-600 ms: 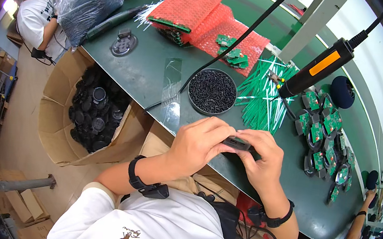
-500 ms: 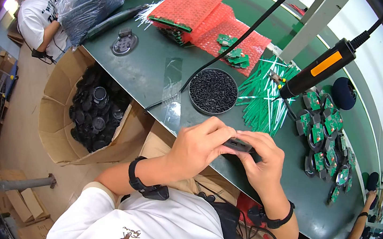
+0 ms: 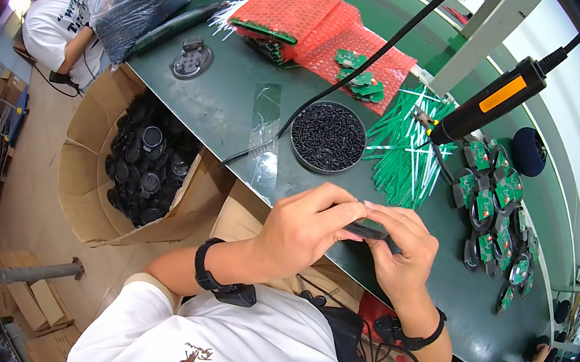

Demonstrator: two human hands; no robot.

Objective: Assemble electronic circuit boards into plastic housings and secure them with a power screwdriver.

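Note:
Between my two hands, just over the table's near edge, I hold a small black plastic housing (image 3: 367,228). My left hand (image 3: 306,229) pinches its left end, fingers curled over the top. On the other end, the thumb and fingers of my right hand (image 3: 402,249) press it from above and below. Much of the housing is hidden by my fingers. Beyond my hands stands a round dish (image 3: 328,137) full of small black screws or pins. A black electric screwdriver (image 3: 489,100) with an orange panel hangs to the upper right.
A carton (image 3: 89,187) of black round housings stands left of the table (image 3: 225,120). Green and white strips (image 3: 407,158) lie beyond the dish. Housings with green circuit boards (image 3: 491,204) cluster at right. Red bubble wrap (image 3: 291,9) lies at the back. A co-worker (image 3: 58,19) sits far left.
Both hands stay on the black housing and have shifted slightly down and right, tilting it a little. At the far right, another person's arm has moved lower.

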